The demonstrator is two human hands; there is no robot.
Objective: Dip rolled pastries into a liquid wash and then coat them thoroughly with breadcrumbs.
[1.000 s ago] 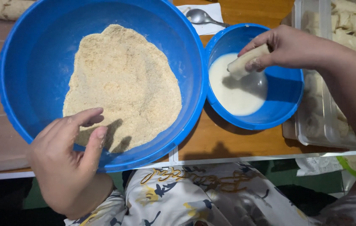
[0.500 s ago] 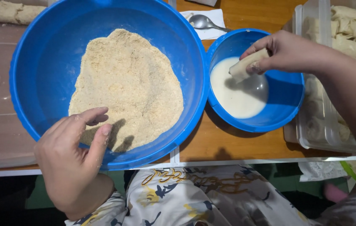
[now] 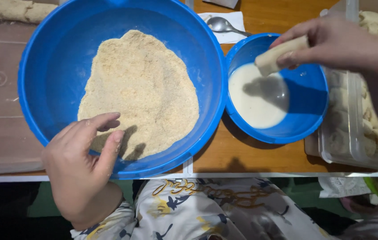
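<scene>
Two blue bowls (image 3: 55,89) touch rims; right hand (image 3: 331,44) holds roll (image 3: 280,54) above batter.

Two blue bowls stand on the desk: one large bowl (image 3: 46,84) with a single heap of breadcrumbs (image 3: 142,89), and one small bowl (image 3: 307,111) with one pool of white batter (image 3: 255,104). One spoon (image 3: 222,24) lies on one white napkin (image 3: 235,20) near the desk's far edge. One pale roll (image 3: 280,54) is held over the small bowl. One clear plastic tub (image 3: 353,133) at the right edge holds several more rolls, too stacked to count. Two hands show: left hand (image 3: 82,169), right hand (image 3: 335,42).
</scene>
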